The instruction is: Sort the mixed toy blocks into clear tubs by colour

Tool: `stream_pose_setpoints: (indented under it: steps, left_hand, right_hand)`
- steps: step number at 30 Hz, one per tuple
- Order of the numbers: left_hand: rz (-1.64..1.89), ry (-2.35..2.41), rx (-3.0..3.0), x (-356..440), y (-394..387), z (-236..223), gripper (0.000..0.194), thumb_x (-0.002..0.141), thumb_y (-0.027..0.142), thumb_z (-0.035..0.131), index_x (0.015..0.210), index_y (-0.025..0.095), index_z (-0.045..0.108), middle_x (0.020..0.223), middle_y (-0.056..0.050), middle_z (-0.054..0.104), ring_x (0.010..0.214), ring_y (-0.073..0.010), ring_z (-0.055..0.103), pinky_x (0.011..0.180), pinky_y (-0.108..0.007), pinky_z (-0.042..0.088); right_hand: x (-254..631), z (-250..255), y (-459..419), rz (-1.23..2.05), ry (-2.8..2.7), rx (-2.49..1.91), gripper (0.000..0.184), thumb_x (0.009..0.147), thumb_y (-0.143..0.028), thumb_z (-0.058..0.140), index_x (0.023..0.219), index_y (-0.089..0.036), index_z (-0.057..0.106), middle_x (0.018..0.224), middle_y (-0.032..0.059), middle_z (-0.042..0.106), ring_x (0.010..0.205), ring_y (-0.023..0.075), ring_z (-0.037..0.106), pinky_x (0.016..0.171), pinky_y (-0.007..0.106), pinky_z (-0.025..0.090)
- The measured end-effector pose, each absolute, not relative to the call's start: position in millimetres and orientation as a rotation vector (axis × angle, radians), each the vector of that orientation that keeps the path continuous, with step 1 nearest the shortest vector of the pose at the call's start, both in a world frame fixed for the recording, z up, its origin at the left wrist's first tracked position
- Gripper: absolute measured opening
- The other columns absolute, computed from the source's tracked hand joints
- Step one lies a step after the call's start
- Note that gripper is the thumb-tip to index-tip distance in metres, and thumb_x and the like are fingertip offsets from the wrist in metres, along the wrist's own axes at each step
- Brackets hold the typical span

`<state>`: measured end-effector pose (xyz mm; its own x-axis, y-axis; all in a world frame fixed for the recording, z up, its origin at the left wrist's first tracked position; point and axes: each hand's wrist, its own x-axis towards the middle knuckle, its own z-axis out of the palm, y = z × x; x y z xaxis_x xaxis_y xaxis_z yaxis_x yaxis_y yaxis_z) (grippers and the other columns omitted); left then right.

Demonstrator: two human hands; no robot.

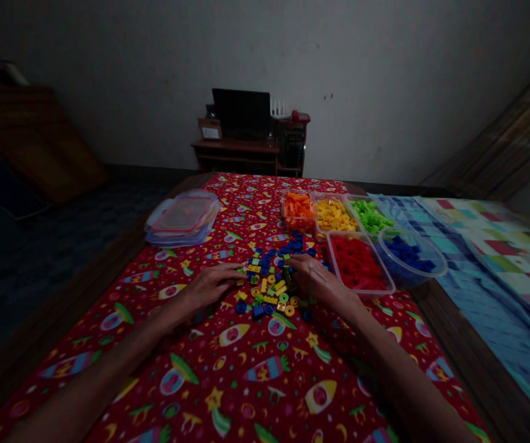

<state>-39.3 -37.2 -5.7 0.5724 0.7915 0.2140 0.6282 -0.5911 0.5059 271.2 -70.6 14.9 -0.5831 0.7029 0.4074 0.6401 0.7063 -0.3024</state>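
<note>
A loose pile of small plastic building bricks point(265, 283) in blue, yellow and green lies between my hands, with round wheel-like pieces among them. From the left, my left hand point(212, 286) reaches to the pile's edge, fingers stretched out and tips against the bricks there. My right hand point(313, 277) comes over the pile's right side. Its fingers are bent downward and close together among the bricks, and what lies under the fingertips is hidden. Right beside that hand stands a clear tub of red bricks point(357, 263).
Behind the red tub are tubs of orange bricks point(299, 209), yellow bricks point(333, 215) and green bricks point(370, 215). A round tub holds blue bricks point(407, 253). Stacked lids point(184, 218) lie at left on the red patterned tablecloth point(246, 394). A bed point(477, 277) adjoins the right side.
</note>
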Motion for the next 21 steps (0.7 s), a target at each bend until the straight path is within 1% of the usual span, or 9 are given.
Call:
stream_pose_setpoints:
  steps: [3,6,9,11,13,15,17,19,21]
  left_hand:
    - [0.697,1.205,2.393,-34,-37,-3,0.035,0.084,0.027,0.047,0.113,0.023,0.066,0.118,-0.005,0.067,0.106,-0.0199,0.062,0.094,-0.035,0.049]
    - [0.686,1.231,2.371,-30,-39,0,0.040,0.083,0.028,0.048,0.121,0.022,0.061,0.122,-0.006,0.064,0.106,-0.0202,0.062,0.093,-0.034,0.049]
    - [0.648,1.239,2.315,-27,-41,3,0.046,0.083,0.029,0.049,0.128,0.021,0.055,0.125,-0.006,0.062,0.106,-0.0208,0.062,0.091,-0.034,0.050]
    - [0.645,1.219,2.248,-26,-42,3,0.048,0.083,0.030,0.049,0.131,0.021,0.051,0.124,-0.006,0.062,0.104,-0.0208,0.063,0.088,-0.035,0.051]
    - [0.634,1.204,2.194,-26,-43,2,0.049,0.084,0.030,0.049,0.132,0.021,0.048,0.116,-0.006,0.066,0.099,-0.0200,0.064,0.084,-0.034,0.053]
    - [0.616,1.201,2.187,-26,-44,0,0.050,0.084,0.031,0.050,0.133,0.020,0.045,0.104,-0.005,0.068,0.090,-0.0183,0.065,0.080,-0.031,0.053]
    - [0.603,1.210,2.242,-27,-45,-1,0.050,0.084,0.034,0.053,0.132,0.021,0.045,0.101,-0.004,0.066,0.085,-0.0167,0.063,0.077,-0.029,0.052]
    - [0.605,1.233,2.336,-27,-48,0,0.042,0.084,0.039,0.055,0.122,0.021,0.052,0.103,-0.004,0.063,0.086,-0.0167,0.060,0.077,-0.028,0.050]
    - [0.556,1.219,2.427,-28,-53,4,0.031,0.084,0.042,0.055,0.104,0.019,0.059,0.099,-0.004,0.061,0.084,-0.0168,0.058,0.076,-0.028,0.049]
  right_hand:
    - [273,16,-67,0.132,-2.351,-0.976,0.035,0.087,-0.008,0.041,0.120,-0.015,0.050,0.113,0.0143,0.057,0.106,0.0209,0.052,0.088,0.035,0.044]
    - [270,21,-65,0.074,-2.407,-1.099,0.026,0.086,-0.008,0.041,0.106,-0.014,0.057,0.097,0.0105,0.062,0.086,0.0174,0.054,0.075,0.029,0.042]
    - [262,33,-69,0.060,-2.563,-1.311,0.018,0.086,-0.008,0.043,0.084,-0.015,0.060,0.070,0.0028,0.058,0.060,0.0119,0.045,0.058,0.025,0.030]
    - [256,43,-74,0.070,-2.645,-1.382,0.019,0.087,-0.009,0.043,0.078,-0.015,0.059,0.063,0.0005,0.054,0.054,0.0101,0.038,0.054,0.027,0.022]
    - [250,50,-80,0.104,-2.708,-1.397,0.021,0.090,-0.015,0.043,0.077,-0.016,0.059,0.063,0.0009,0.055,0.054,0.0097,0.039,0.053,0.028,0.019]
    - [245,52,-84,0.171,-2.792,-1.399,0.019,0.091,-0.023,0.047,0.079,-0.017,0.060,0.067,0.0023,0.059,0.057,0.0105,0.045,0.053,0.028,0.019]
    - [241,48,-87,0.226,-2.857,-1.402,0.016,0.089,-0.031,0.054,0.086,-0.018,0.061,0.075,0.0042,0.063,0.064,0.0127,0.052,0.053,0.027,0.021]
    - [240,44,-87,0.248,-2.876,-1.417,0.018,0.086,-0.034,0.057,0.095,-0.018,0.061,0.083,0.0056,0.065,0.071,0.0152,0.057,0.055,0.026,0.024]
    - [242,41,-87,0.258,-2.868,-1.423,0.017,0.087,-0.029,0.056,0.100,-0.019,0.060,0.087,0.0058,0.066,0.076,0.0161,0.058,0.057,0.026,0.027]
